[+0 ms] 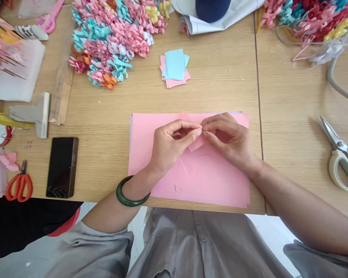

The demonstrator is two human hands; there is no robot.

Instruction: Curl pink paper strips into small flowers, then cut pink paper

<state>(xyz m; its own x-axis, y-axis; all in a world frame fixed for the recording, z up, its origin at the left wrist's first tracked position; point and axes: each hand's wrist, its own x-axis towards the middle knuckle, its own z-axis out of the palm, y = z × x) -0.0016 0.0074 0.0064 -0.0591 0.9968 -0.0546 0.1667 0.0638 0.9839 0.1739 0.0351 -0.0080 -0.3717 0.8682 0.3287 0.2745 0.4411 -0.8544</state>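
Note:
Both hands meet above a stack of pink paper sheets (162, 185) at the table's front edge. My left hand (175, 143), with a green bangle on its wrist, pinches a small pink paper piece (197, 143) between thumb and forefinger. My right hand (230, 139) pinches at the same spot, its fingertips touching those of the left. The pink piece is mostly hidden by the fingers. Thin pink paper slivers (178, 188) lie on the sheets below the hands.
Cut blue and pink paper pieces (175, 65) lie behind the stack. Curled paper bundles (113, 34) fill the back left. A phone (62, 167), red-handled pliers (19, 185) and a metal clip (42, 115) are left; white-handled scissors (340, 150) are right.

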